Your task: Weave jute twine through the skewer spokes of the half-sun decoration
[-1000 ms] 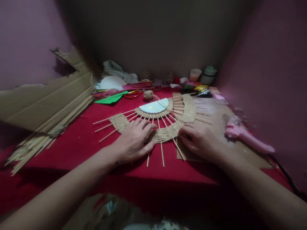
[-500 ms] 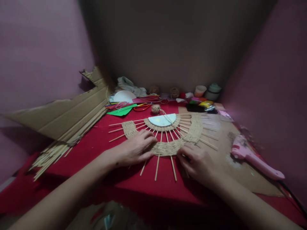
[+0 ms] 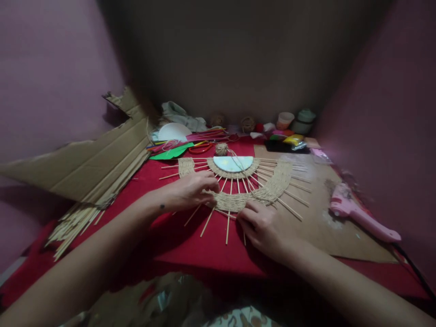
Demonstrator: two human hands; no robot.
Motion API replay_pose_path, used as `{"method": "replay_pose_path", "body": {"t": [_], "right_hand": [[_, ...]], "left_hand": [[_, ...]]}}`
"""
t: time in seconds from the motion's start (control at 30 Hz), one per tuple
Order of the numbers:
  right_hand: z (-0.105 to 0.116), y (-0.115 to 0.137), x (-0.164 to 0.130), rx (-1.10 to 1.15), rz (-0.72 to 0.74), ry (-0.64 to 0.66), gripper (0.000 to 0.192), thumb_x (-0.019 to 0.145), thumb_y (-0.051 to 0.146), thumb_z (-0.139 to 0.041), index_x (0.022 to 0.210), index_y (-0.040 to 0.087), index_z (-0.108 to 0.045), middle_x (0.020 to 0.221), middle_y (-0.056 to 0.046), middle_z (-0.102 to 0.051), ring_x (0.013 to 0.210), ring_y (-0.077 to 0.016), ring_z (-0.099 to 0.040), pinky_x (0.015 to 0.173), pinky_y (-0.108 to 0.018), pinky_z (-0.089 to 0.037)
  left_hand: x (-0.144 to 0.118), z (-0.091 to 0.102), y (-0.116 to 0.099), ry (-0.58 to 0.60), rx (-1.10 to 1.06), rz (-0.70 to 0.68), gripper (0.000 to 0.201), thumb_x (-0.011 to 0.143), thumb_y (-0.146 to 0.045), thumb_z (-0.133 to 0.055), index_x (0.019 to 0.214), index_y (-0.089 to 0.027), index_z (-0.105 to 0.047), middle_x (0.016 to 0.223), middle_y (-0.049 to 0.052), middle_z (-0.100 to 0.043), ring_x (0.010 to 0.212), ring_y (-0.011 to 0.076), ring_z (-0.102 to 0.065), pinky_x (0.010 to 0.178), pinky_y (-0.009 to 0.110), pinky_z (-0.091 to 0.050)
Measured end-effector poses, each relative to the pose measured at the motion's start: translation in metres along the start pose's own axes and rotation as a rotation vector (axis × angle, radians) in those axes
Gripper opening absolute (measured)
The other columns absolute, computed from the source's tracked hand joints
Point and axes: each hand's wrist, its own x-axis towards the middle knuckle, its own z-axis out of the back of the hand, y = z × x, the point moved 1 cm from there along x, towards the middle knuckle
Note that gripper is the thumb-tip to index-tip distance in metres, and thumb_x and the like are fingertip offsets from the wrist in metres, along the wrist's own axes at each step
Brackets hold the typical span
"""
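A half-round woven piece [image 3: 269,188] of jute twine on radiating wooden sticks lies on the red cloth [image 3: 211,245], with a pale half disc [image 3: 233,163] at its centre. My left hand [image 3: 190,190] presses down on the woven band's left part. At the band's lower edge, my right hand [image 3: 262,227] pinches the twine among the stick ends. A small twine ball [image 3: 221,149] sits just behind the piece, its strand running over the disc.
Torn cardboard [image 3: 85,163] and a bundle of sticks [image 3: 71,225] lie at the left. A pink glue gun [image 3: 361,213] rests on a brown cardboard mat [image 3: 327,227] at the right. Red scissors [image 3: 200,148], green paper, cups and clutter line the back wall.
The view shifted. My right hand moved left along the band's lower edge, and the woven piece turned slightly. My left hand stayed pressed on the weave.
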Motion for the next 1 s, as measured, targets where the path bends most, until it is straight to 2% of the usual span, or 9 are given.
{"method": "replay_pose_path", "body": {"t": [0.13, 0.27, 0.43, 0.63, 0.73, 0.87, 1.0], "right_hand": [[0.001, -0.001, -0.002, 0.101, -0.036, -0.052, 0.019, 0.088, 0.012, -0.047, 0.080, 0.015, -0.064, 0.079, -0.006, -0.057, 0.069, -0.0132, -0.053, 0.063, -0.025, -0.041], [0.003, -0.002, -0.001, 0.111, -0.013, -0.107, 0.020, 0.088, 0.011, -0.046, 0.083, 0.016, -0.064, 0.079, -0.006, -0.058, 0.074, -0.0147, -0.053, 0.065, -0.027, -0.043], [0.008, -0.004, -0.003, 0.079, -0.015, -0.124, 0.018, 0.088, 0.012, -0.047, 0.082, 0.015, -0.064, 0.075, -0.005, -0.056, 0.071, -0.0142, -0.051, 0.063, -0.026, -0.041], [0.012, -0.006, -0.006, 0.073, -0.066, -0.052, 0.018, 0.090, 0.014, -0.047, 0.083, 0.015, -0.064, 0.076, -0.004, -0.055, 0.068, -0.0125, -0.050, 0.060, -0.025, -0.038], [0.014, -0.003, -0.008, -0.004, -0.028, -0.035, 0.020, 0.090, 0.014, -0.046, 0.083, 0.015, -0.065, 0.076, -0.004, -0.056, 0.067, -0.0125, -0.050, 0.059, -0.025, -0.037], [0.015, 0.007, -0.015, -0.160, 0.037, -0.118, 0.023, 0.088, 0.013, -0.048, 0.074, 0.014, -0.065, 0.065, -0.004, -0.055, 0.060, -0.0140, -0.044, 0.056, -0.028, -0.033], [0.013, 0.019, -0.030, -0.154, 0.044, -0.118, 0.022, 0.085, 0.010, -0.048, 0.072, 0.012, -0.066, 0.062, -0.004, -0.054, 0.059, -0.0148, -0.041, 0.060, -0.032, -0.032]], "left_hand": [[0.016, -0.005, -0.016, 0.114, -0.101, -0.094, 0.005, 0.080, -0.018, -0.064, 0.078, -0.016, -0.060, 0.072, -0.003, -0.056, 0.064, 0.0089, -0.047, 0.058, 0.020, -0.035], [0.028, -0.018, -0.015, 0.177, -0.194, -0.172, 0.002, 0.080, -0.016, -0.064, 0.079, -0.016, -0.062, 0.071, -0.003, -0.057, 0.063, 0.0085, -0.049, 0.058, 0.019, -0.035], [0.031, -0.035, -0.005, 0.139, -0.292, -0.146, 0.001, 0.080, -0.017, -0.063, 0.079, -0.016, -0.063, 0.075, -0.002, -0.059, 0.069, 0.0094, -0.053, 0.064, 0.020, -0.039], [0.027, -0.036, -0.005, 0.143, -0.359, -0.097, 0.007, 0.082, -0.019, -0.059, 0.087, -0.017, -0.064, 0.082, -0.001, -0.063, 0.075, 0.0107, -0.055, 0.069, 0.022, -0.042], [0.027, -0.038, -0.007, 0.120, -0.344, -0.066, 0.009, 0.083, -0.024, -0.059, 0.086, -0.017, -0.064, 0.080, -0.001, -0.063, 0.073, 0.0115, -0.055, 0.068, 0.023, -0.042], [0.028, -0.043, -0.009, 0.056, -0.288, -0.034, 0.011, 0.081, -0.029, -0.063, 0.081, -0.018, -0.064, 0.074, -0.002, -0.062, 0.068, 0.0111, -0.053, 0.061, 0.021, -0.039], [0.027, -0.046, -0.009, 0.034, -0.271, -0.035, 0.012, 0.081, -0.029, -0.065, 0.081, -0.018, -0.064, 0.073, -0.002, -0.060, 0.065, 0.0103, -0.052, 0.059, 0.021, -0.038]]}}
